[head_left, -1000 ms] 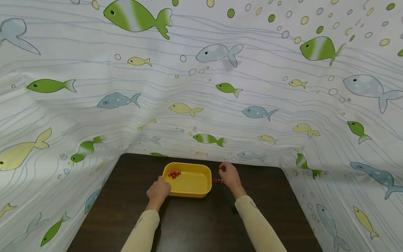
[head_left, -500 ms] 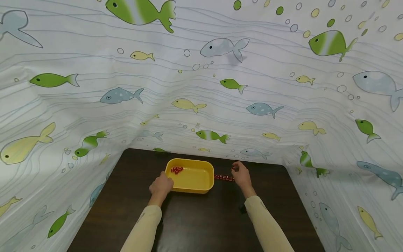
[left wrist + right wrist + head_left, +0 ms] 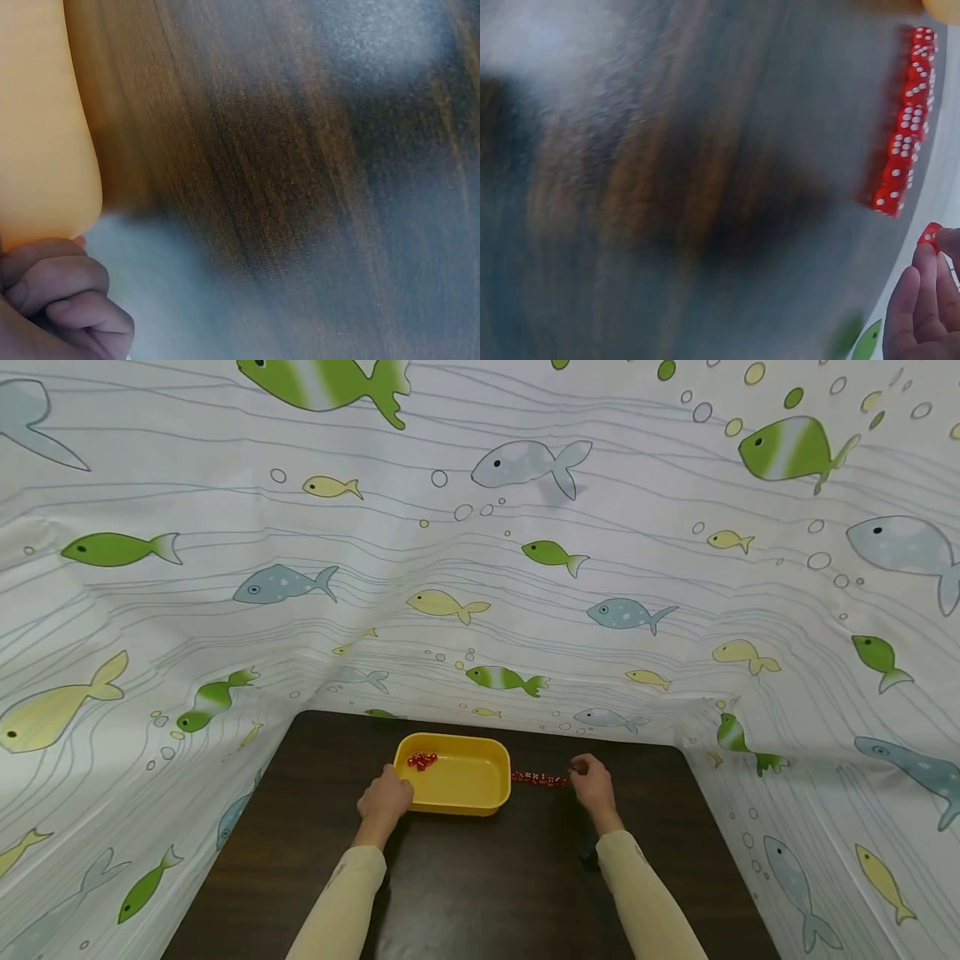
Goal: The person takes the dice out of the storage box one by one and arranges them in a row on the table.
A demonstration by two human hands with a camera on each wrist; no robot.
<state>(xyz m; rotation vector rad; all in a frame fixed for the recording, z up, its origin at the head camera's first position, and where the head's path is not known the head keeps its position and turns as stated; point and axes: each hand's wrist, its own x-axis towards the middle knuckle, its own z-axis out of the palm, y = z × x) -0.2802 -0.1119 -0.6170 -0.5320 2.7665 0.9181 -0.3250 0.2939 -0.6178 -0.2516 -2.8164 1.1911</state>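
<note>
A yellow box [image 3: 461, 783] sits on a dark brown table [image 3: 465, 885]. The person's left hand [image 3: 385, 793] is at the box's near left corner. Its fingers are curled, and it holds the box there by the edge.

Inside the box, at its far left, is a little pile of red dice [image 3: 422, 762]. The rest of the box's floor that shows is bare and yellow.

A row of red dice [image 3: 907, 124] lies on the table to the right of the box. The row starts close by the box's right side and goes away from it in a nearly straight line, one die next to another. White dots show on the dice, and two of them have six dots on the side that shows.

The person's right hand [image 3: 592, 781] is past the end of the row that is farthest from the box. It pinches one red die [image 3: 928, 235] between the thumb and a finger. That die is apart from the row.

Two cream sleeves [image 3: 348, 893] come in from the near side of the box. Behind the box hangs a white cloth [image 3: 555, 597] with green, blue and yellow fish on it.
</note>
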